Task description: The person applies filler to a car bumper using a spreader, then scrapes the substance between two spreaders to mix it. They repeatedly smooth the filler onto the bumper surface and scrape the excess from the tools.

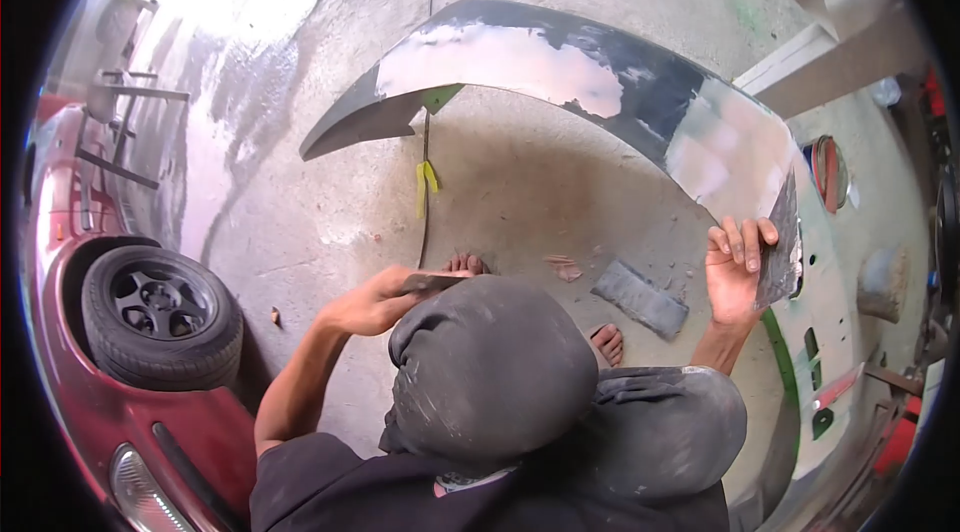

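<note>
A long curved panel (640, 97), dark grey with pale pinkish filler patches, arches across the middle and right. My left hand (372, 304) is closed round a thin, flat dark piece (435, 283), held in front of the covered head, away from the panel. At the panel's lower right end, my right hand (738, 267) has its fingers bent over the dark edge, with the fingertips against it. What the thumb side of that hand touches is partly hidden.
A red car body with a wheel (160, 307) stands at the left. A grey rectangular block (640, 299) and scraps lie on the floor near bare feet. Yellow strips (426, 187) hang on a cord. A pale panel with holes (825, 332) and a beam (830, 52) are at the right.
</note>
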The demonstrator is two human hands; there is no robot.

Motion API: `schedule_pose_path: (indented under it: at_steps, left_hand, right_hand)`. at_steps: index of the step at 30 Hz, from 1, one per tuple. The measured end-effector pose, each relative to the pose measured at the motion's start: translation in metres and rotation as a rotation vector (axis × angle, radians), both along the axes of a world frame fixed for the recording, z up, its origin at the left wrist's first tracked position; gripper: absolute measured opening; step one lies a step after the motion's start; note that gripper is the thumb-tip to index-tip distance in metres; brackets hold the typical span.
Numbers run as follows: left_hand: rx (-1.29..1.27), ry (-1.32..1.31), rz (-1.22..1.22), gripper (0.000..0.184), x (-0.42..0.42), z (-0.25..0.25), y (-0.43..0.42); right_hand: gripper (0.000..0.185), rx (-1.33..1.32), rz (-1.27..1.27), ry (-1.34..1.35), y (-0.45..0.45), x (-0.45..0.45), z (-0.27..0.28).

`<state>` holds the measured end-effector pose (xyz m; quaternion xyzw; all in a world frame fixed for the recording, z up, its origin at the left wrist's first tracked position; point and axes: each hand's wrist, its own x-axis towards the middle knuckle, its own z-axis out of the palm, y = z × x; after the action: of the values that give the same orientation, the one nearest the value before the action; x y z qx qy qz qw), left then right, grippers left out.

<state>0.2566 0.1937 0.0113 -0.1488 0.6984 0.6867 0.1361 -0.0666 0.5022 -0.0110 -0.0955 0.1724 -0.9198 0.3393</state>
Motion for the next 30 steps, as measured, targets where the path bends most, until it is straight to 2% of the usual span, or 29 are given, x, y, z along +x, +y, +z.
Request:
schedule_pose_path:
  at_steps: [4, 5, 8, 9, 11, 13, 16, 17, 18, 20, 21, 23, 24, 25, 26, 28, 30]
  left_hand:
    - [0.078, -0.092, -0.237, 0.023, 0.026, 0.006, -0.036]
    - [-0.004, -0.155, -0.363, 0.027, 0.033, 0.003, -0.050]
    - [0.157, -0.095, -0.011, 0.025, 0.035, 0.027, -0.055]
    - [0.065, 0.078, 0.021, 0.024, 0.038, 0.011, -0.048]
    - [0.089, 0.271, -0.123, 0.024, 0.039, -0.011, -0.036]
    - [0.028, 0.163, -0.419, 0.027, 0.043, -0.018, -0.052]
    - [0.096, -0.126, -0.506, 0.023, 0.064, -0.020, -0.103]
    - [-0.062, 0.102, -0.121, 0.023, 0.066, -0.019, -0.099]
    - [-0.019, 0.224, 0.322, 0.025, 0.056, -0.038, -0.083]
    - [-0.370, 0.005, 0.279, 0.029, 0.025, -0.038, -0.087]
    - [-0.278, 0.226, 0.433, 0.030, -0.003, -0.046, -0.070]
    - [-0.320, 0.336, 0.405, 0.032, -0.052, -0.050, -0.048]
    - [-0.233, 0.267, 0.441, 0.033, -0.076, -0.063, -0.031]
    - [-0.081, 0.346, 0.560, 0.032, -0.098, -0.051, -0.017]
    - [-0.259, 0.288, 0.492, 0.034, -0.114, -0.072, -0.008]
    - [-0.364, 0.128, 0.348, 0.040, -0.123, -0.038, -0.007]
    - [-0.338, 0.370, 0.085, 0.045, -0.117, -0.037, -0.010]
  right_hand:
    - [0.012, 0.090, 0.161, 0.039, -0.030, -0.006, 0.029]
    - [0.013, 0.116, 0.201, 0.080, -0.039, -0.006, 0.038]
    - [0.018, 0.165, 0.278, 0.167, -0.070, -0.004, 0.063]
    - [0.021, 0.176, 0.297, 0.184, -0.082, -0.001, 0.069]
    - [0.023, 0.208, 0.341, 0.191, -0.109, 0.004, 0.080]
    - [0.026, 0.205, 0.412, 0.162, -0.127, 0.001, 0.080]
    - [0.031, 0.243, 0.482, 0.177, -0.151, 0.001, 0.071]
    - [0.037, 0.151, 0.588, 0.199, -0.156, -0.007, 0.057]
    - [0.034, 0.209, 0.598, 0.192, -0.169, -0.002, 0.057]
    - [0.035, 0.324, 0.608, 0.179, -0.201, 0.023, 0.062]
    - [0.040, 0.401, 0.616, 0.138, -0.215, 0.033, 0.061]
    - [0.064, 0.553, 0.622, 0.145, -0.235, 0.044, 0.051]
    - [0.064, 0.604, 0.671, 0.243, -0.238, 0.042, 0.043]
    - [0.066, 0.667, 0.589, 0.284, -0.241, 0.048, 0.042]
    - [0.068, 0.728, 0.511, 0.325, -0.244, 0.054, 0.042]
    - [0.068, 0.865, 0.343, 0.269, -0.239, 0.049, 0.034]
    - [0.065, 1.040, 0.171, 0.267, -0.228, 0.043, 0.026]
